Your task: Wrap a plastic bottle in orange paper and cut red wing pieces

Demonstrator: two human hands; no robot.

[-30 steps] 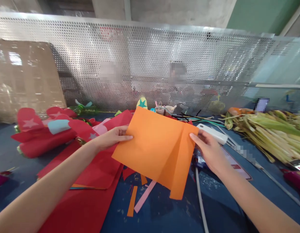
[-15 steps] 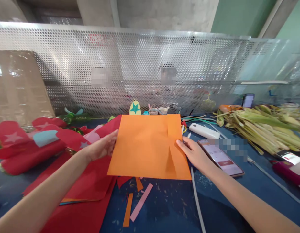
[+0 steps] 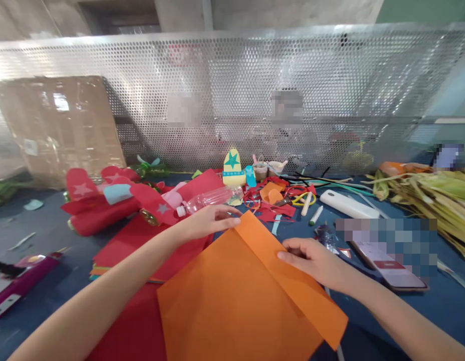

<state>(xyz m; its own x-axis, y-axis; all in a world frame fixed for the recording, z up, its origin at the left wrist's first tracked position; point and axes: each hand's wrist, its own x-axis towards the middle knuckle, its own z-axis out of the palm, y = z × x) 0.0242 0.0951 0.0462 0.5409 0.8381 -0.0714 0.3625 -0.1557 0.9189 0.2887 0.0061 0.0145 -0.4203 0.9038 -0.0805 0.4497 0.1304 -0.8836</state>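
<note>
An orange sheet of paper (image 3: 232, 301) is turned slantwise in front of me, with a folded strip (image 3: 285, 271) along its right side. My left hand (image 3: 213, 220) is closed at the far corner, its fingertips on the end of the strip. My right hand (image 3: 311, 258) grips the strip's outer edge, thumb on top and the other fingers partly hidden. Beneath and to the left lie red sheets (image 3: 123, 245). A clear plastic bottle (image 3: 211, 198) lies just beyond my left hand. Paper scraps (image 3: 273, 198) and yellow-handled scissors (image 3: 305, 199) are past the sheet.
Red paper craft pieces (image 3: 93, 210) lie at left, near a cardboard box (image 3: 62, 130). On the right are a phone (image 3: 390, 265), a white elongated device (image 3: 348, 204), a marker (image 3: 316, 215) and dried husks (image 3: 431, 200). A perforated metal panel (image 3: 232, 75) stands behind the table.
The orange sheet has come down closer to me and turned slantwise. My left hand has shifted to its far corner, and the right hand still grips the folded side. The view has swung left.
</note>
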